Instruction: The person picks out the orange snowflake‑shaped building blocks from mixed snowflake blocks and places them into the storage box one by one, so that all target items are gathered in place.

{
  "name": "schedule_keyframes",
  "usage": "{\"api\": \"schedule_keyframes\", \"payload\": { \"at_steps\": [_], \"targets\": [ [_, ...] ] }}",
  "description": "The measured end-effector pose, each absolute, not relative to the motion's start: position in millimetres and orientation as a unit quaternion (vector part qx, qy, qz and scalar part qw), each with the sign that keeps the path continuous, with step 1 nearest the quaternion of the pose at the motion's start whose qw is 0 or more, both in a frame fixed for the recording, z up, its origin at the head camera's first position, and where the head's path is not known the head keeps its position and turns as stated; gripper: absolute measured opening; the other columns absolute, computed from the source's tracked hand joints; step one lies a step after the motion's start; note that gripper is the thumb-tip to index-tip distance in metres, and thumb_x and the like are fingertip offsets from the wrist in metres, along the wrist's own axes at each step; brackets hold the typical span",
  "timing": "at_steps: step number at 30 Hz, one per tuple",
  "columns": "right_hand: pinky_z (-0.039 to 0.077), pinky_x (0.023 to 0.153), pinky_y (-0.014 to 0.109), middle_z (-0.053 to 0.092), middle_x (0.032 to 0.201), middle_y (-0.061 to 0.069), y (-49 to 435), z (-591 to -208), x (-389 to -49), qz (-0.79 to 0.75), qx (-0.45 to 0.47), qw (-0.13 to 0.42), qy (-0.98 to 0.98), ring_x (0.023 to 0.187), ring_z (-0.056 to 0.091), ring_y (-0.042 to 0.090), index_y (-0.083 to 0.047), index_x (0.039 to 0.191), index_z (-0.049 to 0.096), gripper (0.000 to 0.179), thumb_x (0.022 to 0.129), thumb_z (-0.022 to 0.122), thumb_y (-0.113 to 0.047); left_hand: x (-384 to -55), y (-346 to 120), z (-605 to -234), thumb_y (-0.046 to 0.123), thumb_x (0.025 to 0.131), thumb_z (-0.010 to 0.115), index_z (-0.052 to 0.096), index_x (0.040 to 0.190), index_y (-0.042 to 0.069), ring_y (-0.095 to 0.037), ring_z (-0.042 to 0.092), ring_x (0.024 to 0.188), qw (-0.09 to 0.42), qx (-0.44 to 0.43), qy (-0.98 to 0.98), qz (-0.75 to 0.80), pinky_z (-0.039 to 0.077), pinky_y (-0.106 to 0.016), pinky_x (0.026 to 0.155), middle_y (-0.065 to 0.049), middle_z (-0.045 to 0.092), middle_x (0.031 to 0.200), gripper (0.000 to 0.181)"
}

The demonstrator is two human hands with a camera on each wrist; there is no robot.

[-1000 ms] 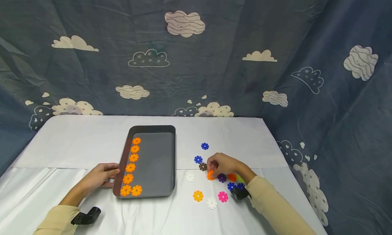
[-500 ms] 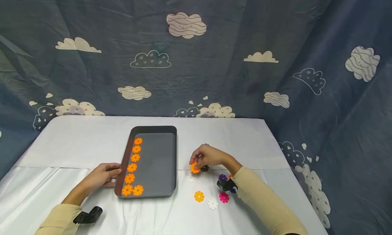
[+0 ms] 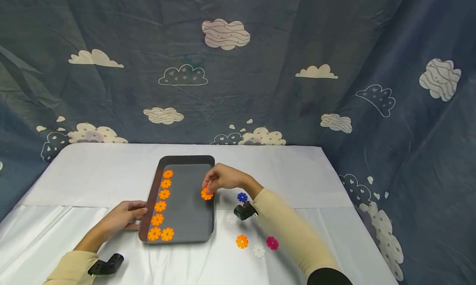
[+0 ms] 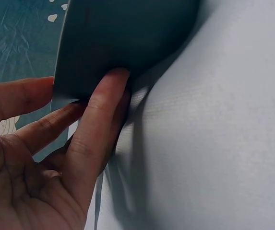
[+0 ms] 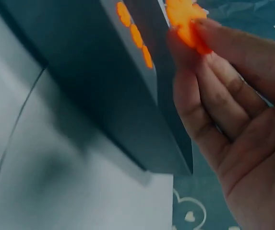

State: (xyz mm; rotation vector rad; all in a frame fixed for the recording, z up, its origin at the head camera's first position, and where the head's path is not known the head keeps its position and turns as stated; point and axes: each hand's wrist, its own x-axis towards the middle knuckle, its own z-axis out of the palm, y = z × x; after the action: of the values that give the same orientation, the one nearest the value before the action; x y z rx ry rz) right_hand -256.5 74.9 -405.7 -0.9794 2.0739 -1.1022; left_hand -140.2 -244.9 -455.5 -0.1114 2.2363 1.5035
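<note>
My right hand (image 3: 223, 177) pinches an orange notched plastic disc (image 3: 206, 194) between thumb and fingertips, over the right side of a dark grey baking tray (image 3: 186, 202). Close up in the right wrist view, the same disc (image 5: 183, 21) sticks out beyond the fingertips. On the tray's left side wall my left hand (image 3: 124, 217) grips the edge; in the left wrist view its fingers (image 4: 96, 115) press against the tray's side (image 4: 123, 38). Several orange discs (image 3: 160, 206) form a column along the tray's left side, with another orange disc (image 3: 167, 234) beside the lowest one.
Right of the tray, loose discs lie on the white cloth (image 3: 178, 268): a blue disc (image 3: 242, 197), a yellow-orange disc (image 3: 242, 241), a white disc (image 3: 258, 251) and a pink disc (image 3: 272, 243). The right sleeve (image 3: 293, 231) covers part of that area. A cloud-patterned curtain (image 3: 260, 99) hangs behind.
My right hand has picked the orange disc out of the loose discs and carried it left, over the tray's right side. The left hand has stayed at the tray's edge.
</note>
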Motion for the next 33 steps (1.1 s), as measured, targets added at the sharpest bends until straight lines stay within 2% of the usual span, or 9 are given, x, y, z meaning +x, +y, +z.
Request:
{"api": "schedule_keyframes", "payload": {
  "at_steps": [4,7,12,16,24,33],
  "targets": [
    [0.058,0.066,0.030,0.070,0.079,0.011,53,-404,-258,-0.387,-0.372,0.316,0.782,0.066,0.063,0.012,0.004,0.092,0.071,0.010,0.082,0.071,0.007,-139,-244,-455,0.016,0.101,0.050,0.035,0.137,-0.019,-0.024,0.063,0.101,0.219,-0.042,0.808,0.545,0.057,-0.037,0.076,-0.032,0.048,0.134,0.052],
    [0.058,0.064,0.033,0.070,0.076,0.009,36,-405,-257,-0.377,-0.371,0.314,0.788,0.062,0.063,0.012,0.003,0.088,0.071,0.008,0.081,0.073,0.005,-138,-244,-455,0.016,0.100,0.050,0.035,0.137,-0.019,-0.024,0.063,0.101,0.222,-0.040,0.806,0.547,0.057,-0.037,0.077,-0.032,0.048,0.134,0.053],
    [0.056,0.064,0.028,0.072,0.074,0.010,13,-409,-256,-0.365,-0.360,0.285,0.810,0.061,0.062,0.008,0.002,0.083,0.073,0.006,0.078,0.075,0.005,-139,-244,-455,0.016,0.100,0.049,0.035,0.137,-0.019,-0.024,0.063,0.102,0.221,-0.037,0.805,0.549,0.057,-0.037,0.078,-0.031,0.048,0.134,0.052],
    [0.053,0.058,0.023,0.070,0.070,0.007,-2,-416,-252,-0.354,-0.346,0.283,0.821,0.057,0.060,0.007,0.002,0.079,0.073,0.005,0.076,0.077,0.004,-139,-245,-454,0.016,0.101,0.049,0.034,0.137,-0.019,-0.025,0.063,0.102,0.221,-0.035,0.807,0.546,0.057,-0.038,0.078,-0.032,0.048,0.134,0.053],
    [0.056,0.055,0.027,0.067,0.063,0.004,-26,-432,-240,-0.344,-0.332,0.340,0.810,0.054,0.064,0.015,0.003,0.077,0.071,0.005,0.078,0.074,0.006,-141,-244,-456,0.014,0.100,0.049,0.034,0.137,-0.019,-0.023,0.063,0.100,0.221,-0.040,0.801,0.555,0.057,-0.038,0.078,-0.032,0.050,0.131,0.051],
    [0.056,0.052,0.027,0.066,0.062,0.005,-38,-443,-233,-0.344,-0.306,0.374,0.805,0.049,0.061,0.013,0.004,0.075,0.070,0.007,0.079,0.074,0.009,-140,-245,-456,0.013,0.101,0.047,0.032,0.137,-0.021,-0.024,0.063,0.100,0.221,-0.033,0.798,0.560,0.057,-0.038,0.078,-0.034,0.047,0.133,0.052]
  ]
}}
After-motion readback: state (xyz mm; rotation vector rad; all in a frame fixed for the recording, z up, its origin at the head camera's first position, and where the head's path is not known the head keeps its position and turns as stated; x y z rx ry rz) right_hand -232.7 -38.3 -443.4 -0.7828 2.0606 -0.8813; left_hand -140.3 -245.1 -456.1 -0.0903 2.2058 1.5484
